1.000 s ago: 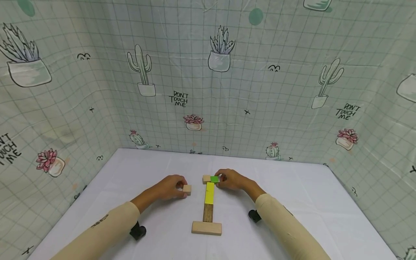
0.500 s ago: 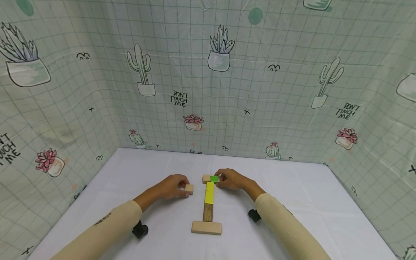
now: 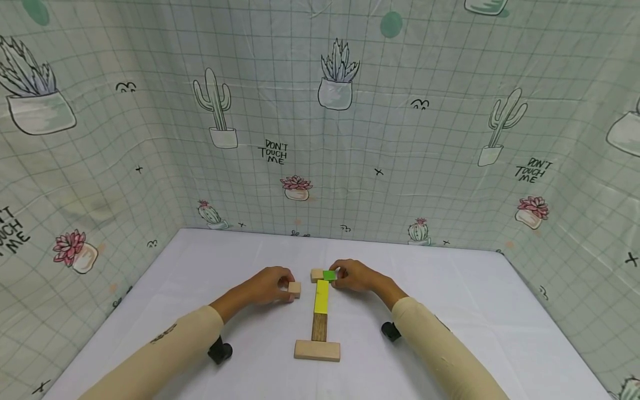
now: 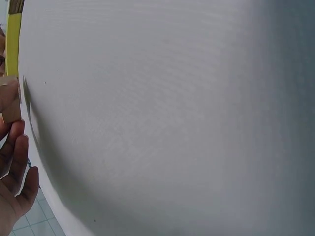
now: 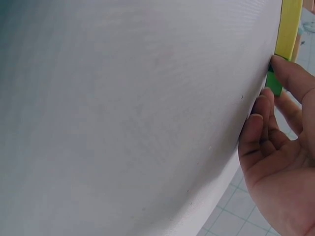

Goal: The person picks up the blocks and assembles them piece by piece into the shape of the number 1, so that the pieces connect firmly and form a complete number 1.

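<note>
In the head view my left hand [image 3: 267, 285] pinches a plain wooden cube [image 3: 295, 289] between thumb and fingers, left of a row of blocks. The left wrist view also shows that cube [image 4: 12, 109] in the fingers. On the other side, my right hand [image 3: 355, 276] holds a green block [image 3: 328, 275] at the row's far end, thumb on one side and a finger behind. Left of the green block, against it, lies another plain block [image 3: 317, 274]. A yellow block [image 3: 321, 296] runs toward me from these two, followed by a dark brown block [image 3: 319, 327].
Nearest me, a plain wooden plank [image 3: 317, 350] lies crosswise at the brown block's end. Everything rests on a white-covered table [image 3: 360, 361]. A cactus-print cloth [image 3: 280, 116] hangs behind and at both sides. Black wrist cameras sit under both forearms.
My left hand has moved slightly to the right with the wooden cube, closer to the row of blocks. The right hand stays at the green block.
</note>
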A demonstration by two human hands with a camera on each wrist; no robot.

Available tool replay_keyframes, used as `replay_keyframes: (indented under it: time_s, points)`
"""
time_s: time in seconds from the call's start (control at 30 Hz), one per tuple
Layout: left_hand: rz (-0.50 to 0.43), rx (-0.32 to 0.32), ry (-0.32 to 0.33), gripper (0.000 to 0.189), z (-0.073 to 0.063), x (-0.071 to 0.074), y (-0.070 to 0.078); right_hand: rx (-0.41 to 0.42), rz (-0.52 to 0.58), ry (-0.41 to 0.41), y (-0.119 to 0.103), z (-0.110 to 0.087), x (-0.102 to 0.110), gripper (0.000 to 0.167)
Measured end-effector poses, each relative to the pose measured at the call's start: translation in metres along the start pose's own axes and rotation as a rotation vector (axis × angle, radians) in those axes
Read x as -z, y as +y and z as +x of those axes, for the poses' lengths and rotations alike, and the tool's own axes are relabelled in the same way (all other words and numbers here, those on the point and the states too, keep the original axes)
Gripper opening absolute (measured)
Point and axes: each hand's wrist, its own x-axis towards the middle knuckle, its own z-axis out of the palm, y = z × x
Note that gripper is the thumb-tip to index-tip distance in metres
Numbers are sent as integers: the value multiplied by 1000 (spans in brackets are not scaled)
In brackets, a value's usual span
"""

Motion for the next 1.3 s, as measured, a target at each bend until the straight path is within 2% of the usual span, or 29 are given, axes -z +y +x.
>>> replay_keyframes:
  time_s: [0.77,1.0,1.3]
  points:
    - [1,7,16,27,9,-4,6,9,19,-3,-2,0,0,35]
    - [7,-7,21,27,13,-2,7,36,21,-7,0,-1,1,34]
    - [-13,-4,26,29,18,0,7,29,23,-11,-1,-2,1,34]
